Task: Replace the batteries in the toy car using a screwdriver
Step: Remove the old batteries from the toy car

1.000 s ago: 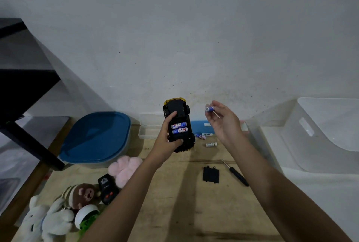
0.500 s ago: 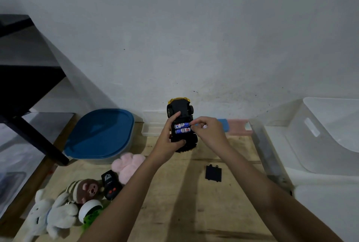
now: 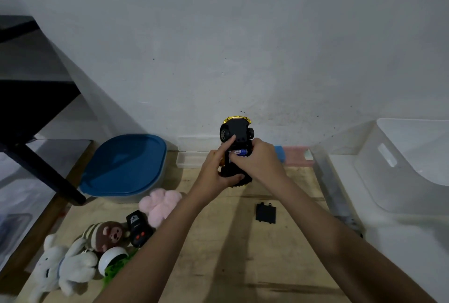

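Fingers (image 3: 237, 155) of my right hand (image 3: 258, 159) are pinched down on a battery (image 3: 240, 151), pressing it into the open bay on the belly of the toy car (image 3: 237, 137), which sits just above the middle of the frame. I cannot tell whether the battery is fully seated, since my fingertips cover one end of it. My left hand (image 3: 216, 171) wraps the car from below and the left, thumb across its lower end and forefinger laid flat up the chassis; I judge that grip is there to brace the car against the push. The car is held upside down and nose up, clear of the counter (image 3: 218, 242), so the bay faces me. Both forearms reach up from the bottom edge and converge on it, wrists slightly bent inward. Lower right of the car, the black battery cover (image 3: 265, 212) lies flat on the wood, set aside and well apart, probably waiting to be screwed back on.
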The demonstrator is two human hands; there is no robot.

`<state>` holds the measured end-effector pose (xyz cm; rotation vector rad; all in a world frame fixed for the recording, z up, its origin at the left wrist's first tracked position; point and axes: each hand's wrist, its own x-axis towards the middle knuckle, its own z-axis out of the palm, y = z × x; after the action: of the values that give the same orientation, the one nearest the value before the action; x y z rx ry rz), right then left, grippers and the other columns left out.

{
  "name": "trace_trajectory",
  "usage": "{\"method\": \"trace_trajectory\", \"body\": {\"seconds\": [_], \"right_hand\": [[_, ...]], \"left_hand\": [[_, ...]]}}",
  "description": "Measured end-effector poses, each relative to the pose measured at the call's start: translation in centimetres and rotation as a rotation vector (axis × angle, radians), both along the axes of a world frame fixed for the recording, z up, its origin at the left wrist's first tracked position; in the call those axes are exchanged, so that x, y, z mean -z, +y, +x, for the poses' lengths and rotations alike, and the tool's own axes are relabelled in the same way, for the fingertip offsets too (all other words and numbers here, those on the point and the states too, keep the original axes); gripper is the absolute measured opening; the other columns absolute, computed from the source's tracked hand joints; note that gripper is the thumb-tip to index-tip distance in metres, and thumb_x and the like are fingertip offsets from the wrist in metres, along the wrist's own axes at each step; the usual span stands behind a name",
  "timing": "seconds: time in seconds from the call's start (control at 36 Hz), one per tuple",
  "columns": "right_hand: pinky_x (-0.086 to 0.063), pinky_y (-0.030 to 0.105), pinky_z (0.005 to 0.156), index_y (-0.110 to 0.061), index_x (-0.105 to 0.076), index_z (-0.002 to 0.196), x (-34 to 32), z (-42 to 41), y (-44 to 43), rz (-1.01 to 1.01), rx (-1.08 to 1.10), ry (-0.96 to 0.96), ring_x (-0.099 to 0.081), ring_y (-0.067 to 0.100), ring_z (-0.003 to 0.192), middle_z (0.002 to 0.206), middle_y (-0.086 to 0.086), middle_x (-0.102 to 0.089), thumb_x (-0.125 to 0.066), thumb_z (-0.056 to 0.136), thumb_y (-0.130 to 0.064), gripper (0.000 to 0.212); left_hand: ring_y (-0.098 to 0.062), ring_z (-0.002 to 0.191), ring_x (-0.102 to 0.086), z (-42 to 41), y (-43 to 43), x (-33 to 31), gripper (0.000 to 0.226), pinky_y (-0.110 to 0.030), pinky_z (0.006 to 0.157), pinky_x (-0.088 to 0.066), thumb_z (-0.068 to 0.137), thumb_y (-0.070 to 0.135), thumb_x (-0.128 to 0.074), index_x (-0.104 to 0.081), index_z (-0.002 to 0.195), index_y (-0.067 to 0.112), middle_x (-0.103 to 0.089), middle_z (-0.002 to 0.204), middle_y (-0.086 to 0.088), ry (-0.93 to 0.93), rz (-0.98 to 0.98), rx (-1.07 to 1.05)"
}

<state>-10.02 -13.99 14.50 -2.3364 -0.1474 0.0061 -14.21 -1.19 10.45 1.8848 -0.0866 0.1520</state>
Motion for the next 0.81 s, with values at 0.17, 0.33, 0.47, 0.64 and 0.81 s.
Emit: {"method": "trace_trajectory", "body": {"seconds": [0.17,0.33,0.47,0.64,0.81], "right_hand": [[-0.058,0.037,0.058,-0.012,-0.056,0.082,-0.5,-0.4,0.7,-0.019,0.026,-0.009,-0.062,0.018,0.068,0.074,0.002,-0.061,-0.06,0.065,-0.049,0.041],[-0.055,0.029,0.053,-0.011,-0.058,0.082,-0.5,-0.6,1.1,-0.014,0.024,-0.041,-0.061,0.016,0.066,0.07,0.002,-0.061,-0.059,0.066,-0.043,0.036],[-0.054,0.029,0.054,-0.013,-0.057,0.08,-0.8,-1.1,1.1,0.0,0.014,-0.045,-0.06,0.016,0.067,0.07,0.002,-0.06,-0.059,0.067,-0.04,0.03],[-0.053,0.03,0.056,-0.016,-0.054,0.085,-0.6,-1.2,0.5,-0.005,0.002,-0.046,-0.062,0.019,0.071,0.077,0.004,-0.062,-0.06,0.068,-0.047,0.036],[-0.051,0.033,0.065,-0.013,-0.045,0.103,-0.5,-1.7,-0.2,-0.053,-0.015,-0.215,-0.053,0.015,0.083,0.102,-0.001,-0.044,-0.068,0.075,-0.043,0.047]], "left_hand": [[-0.007,0.101,-0.053,-0.3,0.1,0.1,0.091,-0.021,0.086,-0.049,0.072,0.017,-0.08,-0.027,0.132,0.061,-0.047,0.113,0.002,-0.078,0.082,-0.011],[-0.001,0.096,-0.052,-0.4,0.4,0.1,0.089,-0.027,0.09,-0.05,0.072,0.022,-0.08,-0.029,0.136,0.055,-0.046,0.109,0.004,-0.104,0.141,0.001],[-0.007,0.098,-0.054,-0.4,0.8,0.2,0.089,-0.03,0.087,-0.052,0.071,0.022,-0.08,-0.029,0.134,0.058,-0.047,0.111,0.003,-0.097,0.13,0.004],[-0.006,0.104,-0.054,-0.6,0.9,0.0,0.089,-0.023,0.078,-0.054,0.07,0.019,-0.082,-0.031,0.134,0.056,-0.048,0.125,0.005,-0.062,0.063,-0.004],[-0.015,0.105,-0.06,-0.9,0.8,-0.8,0.087,-0.035,0.076,-0.059,0.071,0.008,-0.08,-0.036,0.134,0.05,-0.049,0.132,0.008,-0.019,-0.12,0.04]]}}
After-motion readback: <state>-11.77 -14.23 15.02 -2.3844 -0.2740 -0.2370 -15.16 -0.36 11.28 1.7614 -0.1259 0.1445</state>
